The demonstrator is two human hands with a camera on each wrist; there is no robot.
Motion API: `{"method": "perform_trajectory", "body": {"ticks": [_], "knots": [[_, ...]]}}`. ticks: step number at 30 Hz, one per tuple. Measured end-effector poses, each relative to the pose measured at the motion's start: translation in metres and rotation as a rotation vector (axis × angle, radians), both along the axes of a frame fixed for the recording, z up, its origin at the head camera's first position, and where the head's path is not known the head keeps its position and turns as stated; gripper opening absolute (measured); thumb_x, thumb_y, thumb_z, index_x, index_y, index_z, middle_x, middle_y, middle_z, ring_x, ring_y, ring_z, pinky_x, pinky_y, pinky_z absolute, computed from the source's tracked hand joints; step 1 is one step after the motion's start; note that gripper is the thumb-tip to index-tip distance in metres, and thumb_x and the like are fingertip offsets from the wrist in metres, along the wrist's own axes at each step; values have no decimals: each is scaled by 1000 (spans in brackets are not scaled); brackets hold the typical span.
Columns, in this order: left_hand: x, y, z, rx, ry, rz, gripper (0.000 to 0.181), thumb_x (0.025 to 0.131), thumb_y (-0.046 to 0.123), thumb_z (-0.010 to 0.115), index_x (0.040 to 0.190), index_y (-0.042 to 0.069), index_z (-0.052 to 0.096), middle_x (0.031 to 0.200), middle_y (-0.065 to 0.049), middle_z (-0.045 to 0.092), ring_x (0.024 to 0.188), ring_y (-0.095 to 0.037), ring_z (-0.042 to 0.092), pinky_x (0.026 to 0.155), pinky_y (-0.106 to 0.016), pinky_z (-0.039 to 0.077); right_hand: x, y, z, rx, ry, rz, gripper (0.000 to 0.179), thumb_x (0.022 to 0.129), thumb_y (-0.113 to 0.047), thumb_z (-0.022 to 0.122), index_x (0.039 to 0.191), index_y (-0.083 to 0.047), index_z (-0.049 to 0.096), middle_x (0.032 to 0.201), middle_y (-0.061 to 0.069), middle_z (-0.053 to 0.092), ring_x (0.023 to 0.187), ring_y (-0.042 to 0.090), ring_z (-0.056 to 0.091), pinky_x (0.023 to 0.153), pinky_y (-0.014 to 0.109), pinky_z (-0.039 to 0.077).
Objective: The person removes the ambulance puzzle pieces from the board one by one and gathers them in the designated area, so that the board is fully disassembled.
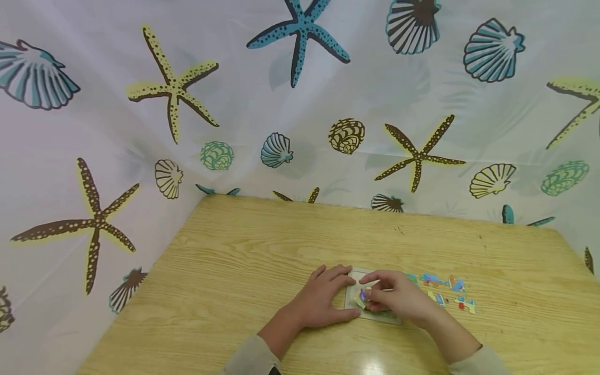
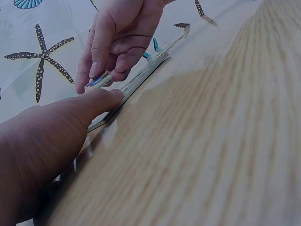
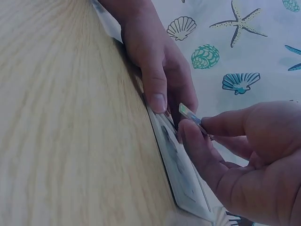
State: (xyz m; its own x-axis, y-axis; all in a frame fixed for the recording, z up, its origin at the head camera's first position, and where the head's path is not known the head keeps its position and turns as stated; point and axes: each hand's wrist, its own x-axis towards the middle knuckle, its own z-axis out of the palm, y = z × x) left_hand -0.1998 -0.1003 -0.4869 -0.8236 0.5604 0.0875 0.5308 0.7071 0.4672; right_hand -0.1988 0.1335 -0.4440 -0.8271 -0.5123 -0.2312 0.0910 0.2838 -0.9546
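Observation:
A thin, pale jigsaw puzzle board (image 1: 385,319) lies flat on the wooden table. On its left side rests my left hand (image 1: 322,301), fingers spread along the upper left and thumb (image 2: 106,100) on the lower left edge. Above the board, my right hand (image 1: 398,297) pinches a small multicoloured puzzle piece (image 3: 189,113) between thumb and fingers. The piece is tilted, close over the board's left part in the head view. Much of the board's inside is hidden behind the right hand.
Several loose puzzle pieces (image 1: 430,280) lie in rough rows on the table (image 1: 262,245), right of the board. A white curtain (image 1: 328,177) printed with starfish and shells borders the table at the back and sides.

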Motion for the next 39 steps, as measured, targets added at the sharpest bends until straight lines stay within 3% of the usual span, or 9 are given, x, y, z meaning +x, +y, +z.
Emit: {"method": "perform_trajectory", "body": {"ticks": [7,22,30,39], "knots": [[-1,0,-2,-16,13,-5,65,89,67,60,138,25,55,160,3,37,150,-21,33,124,-54,18,1,15,-5,-2,3,2,36,101,-14,60,129,6,59,104,12,66,85,15,68,80,29,61],[0,1,0,-20,-11,-1,65,88,65,62,139,25,55,160,5,36,151,-19,31,125,-52,17,12,47,-13,-18,-23,-69,38,95,-15,68,121,11,57,103,12,73,87,18,72,77,30,62],[0,1,0,-24,1,4,65,88,65,63,138,24,56,160,5,37,151,-19,31,125,-51,17,16,62,-12,-44,-18,-84,42,94,-16,70,121,13,56,106,12,71,91,19,72,81,31,61],[0,-1,0,-21,4,2,65,88,64,63,138,24,55,160,5,37,151,-19,31,125,-51,17,23,77,-14,1,-22,-153,42,95,-20,69,120,11,54,108,13,66,93,18,70,83,31,61]]}}
